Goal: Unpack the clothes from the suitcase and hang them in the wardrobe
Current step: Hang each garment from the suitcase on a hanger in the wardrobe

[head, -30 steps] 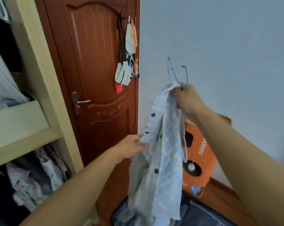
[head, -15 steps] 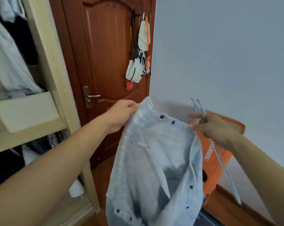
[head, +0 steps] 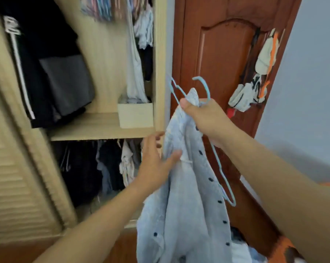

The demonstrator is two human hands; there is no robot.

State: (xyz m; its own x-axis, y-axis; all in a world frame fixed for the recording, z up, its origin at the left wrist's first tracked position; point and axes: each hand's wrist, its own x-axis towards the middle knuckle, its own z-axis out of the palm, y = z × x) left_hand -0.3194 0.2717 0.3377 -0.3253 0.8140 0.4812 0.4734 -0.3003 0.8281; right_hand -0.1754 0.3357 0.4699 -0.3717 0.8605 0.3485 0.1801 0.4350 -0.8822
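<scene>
A pale blue shirt (head: 188,196) with dark buttons hangs in front of me. My right hand (head: 204,116) grips its collar together with two light blue wire hangers (head: 220,168), whose hooks stick up above my fist. My left hand (head: 156,160) reaches to the shirt lower down, thumb against the fabric and fingers spread beside it. The open wardrobe (head: 103,128) is to the left, with a shelf and dark clothes on a lower rail (head: 95,164). A bit of the suitcase's contents (head: 243,251) shows at the bottom right.
A black and grey garment (head: 52,76) hangs in the upper wardrobe beside a cream box (head: 135,114) on the shelf. A louvred wardrobe door (head: 14,168) stands at the left. The brown room door (head: 221,59) behind the shirt has bags (head: 255,86) hung on it.
My view has swung left to the wardrobe. My right hand raised the collar and hangers. My left hand let go of the shirt's top edge and dropped to its side.
</scene>
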